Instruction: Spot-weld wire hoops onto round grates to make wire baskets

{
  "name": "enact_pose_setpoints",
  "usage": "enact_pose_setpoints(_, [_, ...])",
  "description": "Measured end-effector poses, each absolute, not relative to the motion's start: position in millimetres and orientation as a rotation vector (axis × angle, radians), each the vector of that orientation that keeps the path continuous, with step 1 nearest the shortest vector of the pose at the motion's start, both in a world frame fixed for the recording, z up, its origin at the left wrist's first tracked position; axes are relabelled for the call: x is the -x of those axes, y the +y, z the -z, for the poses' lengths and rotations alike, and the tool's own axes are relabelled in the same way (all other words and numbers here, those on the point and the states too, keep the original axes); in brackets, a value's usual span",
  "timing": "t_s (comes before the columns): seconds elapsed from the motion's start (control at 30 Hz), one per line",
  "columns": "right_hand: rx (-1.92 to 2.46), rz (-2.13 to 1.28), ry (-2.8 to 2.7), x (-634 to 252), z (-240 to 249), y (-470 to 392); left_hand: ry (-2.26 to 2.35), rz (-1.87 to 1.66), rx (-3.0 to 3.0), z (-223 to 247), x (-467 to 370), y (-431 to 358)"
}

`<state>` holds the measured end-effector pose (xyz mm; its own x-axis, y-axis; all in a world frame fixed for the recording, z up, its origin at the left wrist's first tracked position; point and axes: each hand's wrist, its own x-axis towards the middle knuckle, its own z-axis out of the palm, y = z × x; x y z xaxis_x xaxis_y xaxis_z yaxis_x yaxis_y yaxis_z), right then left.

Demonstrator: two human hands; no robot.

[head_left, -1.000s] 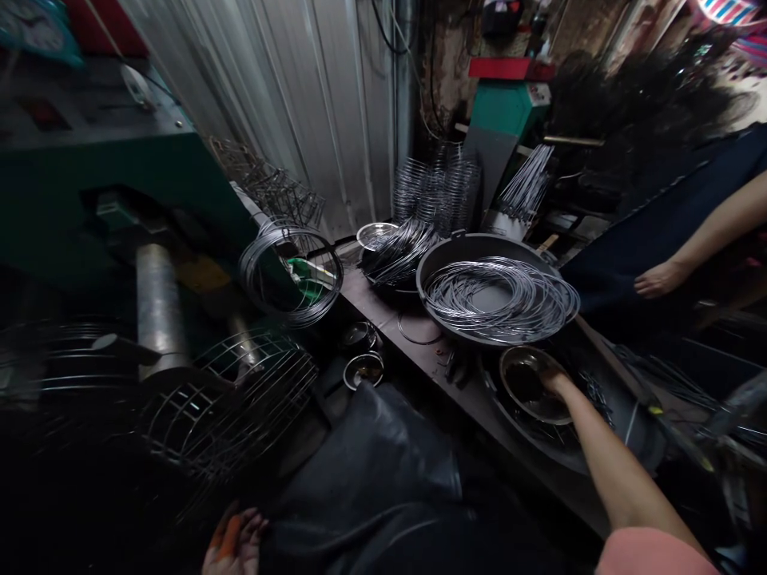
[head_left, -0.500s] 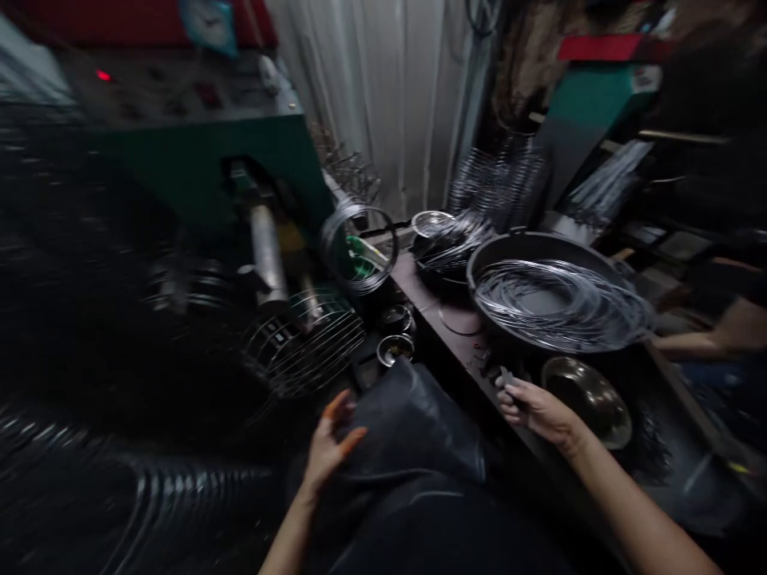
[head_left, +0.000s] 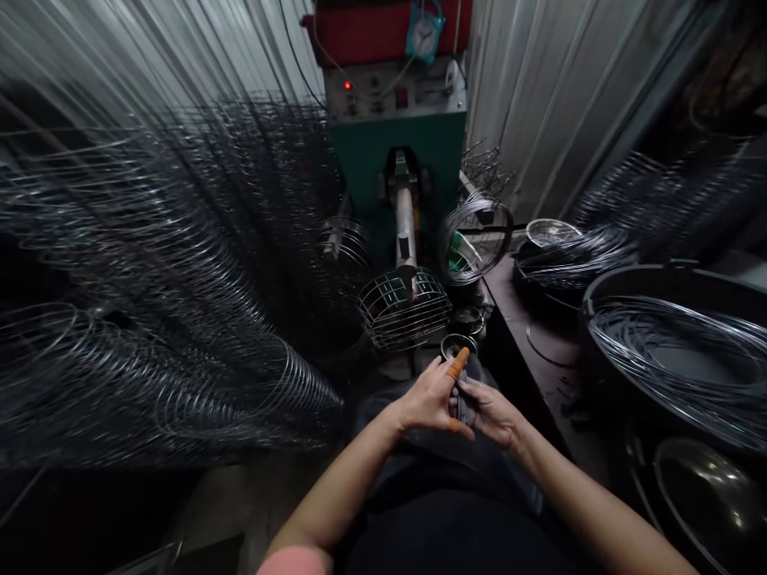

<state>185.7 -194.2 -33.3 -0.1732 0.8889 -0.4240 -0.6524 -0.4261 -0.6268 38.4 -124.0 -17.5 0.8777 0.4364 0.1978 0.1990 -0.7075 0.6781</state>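
My right hand (head_left: 492,411) is closed on a small bundle of short grey metal pieces (head_left: 463,407), held above my lap. Their exact kind is too small to make out. Right beside them is my left hand (head_left: 432,397), with orange covers on its thumb and forefinger. Those two fingers are spread wide around the bundle; whether the other fingers touch it is hidden. Just beyond the hands sits a small round bowl (head_left: 459,345). A curved wire grid basket (head_left: 404,319) is under the metal arm (head_left: 406,228) of a green machine (head_left: 359,148).
Large stacks of wire rings and grids (head_left: 197,263) fill the left side. A coil of wire (head_left: 476,239) hangs right of the machine. To the right, a bench (head_left: 518,311) bears a dark heap of wires (head_left: 575,259), a big pan of wire rings (head_left: 677,275) and a shiny metal bowl (head_left: 707,495).
My view has turned left toward the machine. My right hand has come from the bench to my lap with the grey pieces, and my left hand has met it there.
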Motion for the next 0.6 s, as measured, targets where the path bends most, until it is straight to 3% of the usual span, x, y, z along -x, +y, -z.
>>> enact_pose_setpoints(0.37, [0.991,-1.818,-0.359,-192.7,39.5,-184.9,0.545,-0.459,-2.301,26.4,-27.4,-117.8])
enact_pose_setpoints(0.53, [0.953,-1.775,-0.1,-214.9,52.5,-178.9,1.431,-1.167,-1.994,40.6,23.9,-58.5])
enact_pose_setpoints(0.6, [0.934,-1.779,-0.083,-221.0,57.2,-177.3,1.612,-1.199,-1.859,52.0,41.9,-24.9])
